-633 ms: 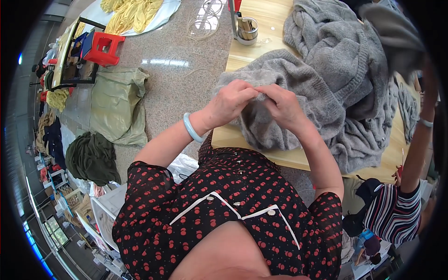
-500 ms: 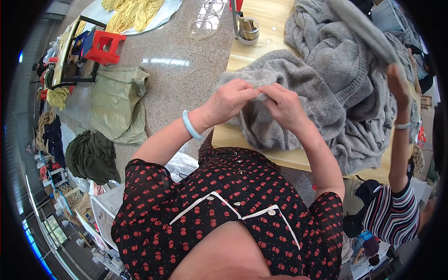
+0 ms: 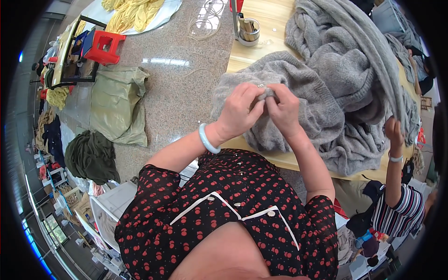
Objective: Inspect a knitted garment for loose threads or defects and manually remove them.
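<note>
A grey knitted garment (image 3: 303,105) lies bunched over the near left part of the wooden table. My left hand (image 3: 240,109), below a pale bangle, pinches its edge between thumb and fingers. Close beside it, my right hand (image 3: 283,108) grips the same edge, so the two sets of fingertips almost meet. A small whitish piece (image 3: 261,86) shows on the knit at the left fingertips; what it is I cannot tell. The folds beneath both hands are partly hidden.
More grey knitwear (image 3: 343,56) is heaped on the wooden table (image 3: 261,58). A co-worker's hand (image 3: 395,133) at the right holds a stretched grey knit. A cup of tools (image 3: 248,30) stands at the far edge. On the floor left are a green sack (image 3: 116,105) and red stool (image 3: 105,46).
Both my hands have shifted slightly, with the garment's edge now gathered between them and the whitish piece showing. The co-worker's hand has come down, drawing the grey knit toward the near right.
</note>
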Demonstrator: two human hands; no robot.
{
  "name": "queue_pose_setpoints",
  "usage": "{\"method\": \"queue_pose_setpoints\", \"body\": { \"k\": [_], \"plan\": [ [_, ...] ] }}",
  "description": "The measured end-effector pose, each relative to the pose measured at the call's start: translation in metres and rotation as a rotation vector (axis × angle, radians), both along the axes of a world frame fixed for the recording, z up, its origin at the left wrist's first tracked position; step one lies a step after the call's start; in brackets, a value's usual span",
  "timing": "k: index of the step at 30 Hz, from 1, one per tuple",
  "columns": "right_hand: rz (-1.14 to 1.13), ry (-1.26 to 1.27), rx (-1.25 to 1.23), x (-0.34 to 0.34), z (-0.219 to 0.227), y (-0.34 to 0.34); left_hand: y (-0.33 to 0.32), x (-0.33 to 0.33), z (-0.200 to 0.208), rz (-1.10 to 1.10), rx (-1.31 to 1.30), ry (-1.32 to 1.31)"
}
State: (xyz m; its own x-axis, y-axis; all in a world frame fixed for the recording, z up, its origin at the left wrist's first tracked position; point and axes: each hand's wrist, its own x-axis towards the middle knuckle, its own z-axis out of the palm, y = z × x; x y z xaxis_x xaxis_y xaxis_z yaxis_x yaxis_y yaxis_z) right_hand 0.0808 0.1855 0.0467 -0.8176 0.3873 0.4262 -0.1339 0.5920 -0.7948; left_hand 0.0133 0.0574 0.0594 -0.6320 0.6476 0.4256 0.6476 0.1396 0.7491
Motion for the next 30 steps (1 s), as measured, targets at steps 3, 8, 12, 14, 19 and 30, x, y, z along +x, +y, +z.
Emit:
{"method": "queue_pose_setpoints", "body": {
  "k": [3,8,12,14,19,30],
  "plan": [
    [0.036,-0.205,-0.332,0.007,0.003,0.008,-0.003,-0.018,0.003,-0.120,-0.004,-0.591],
    [0.145,-0.183,-0.387,0.015,0.006,0.010,0.001,-0.041,0.000,-0.403,-0.185,-0.607],
    [0.118,-0.089,-0.168,0.015,0.005,0.013,0.008,-0.043,-0.004,-0.422,-0.216,-0.439],
    [0.175,-0.069,0.047,0.017,0.006,0.016,0.011,-0.045,-0.006,-0.454,-0.218,-0.846],
    [0.176,-0.041,0.198,0.017,-0.003,0.019,0.006,-0.031,-0.026,-0.278,-0.162,-0.982],
    [0.015,-0.629,-0.439,0.020,-0.015,0.043,0.000,0.012,-0.037,0.120,-0.009,-0.492]
  ]
}}
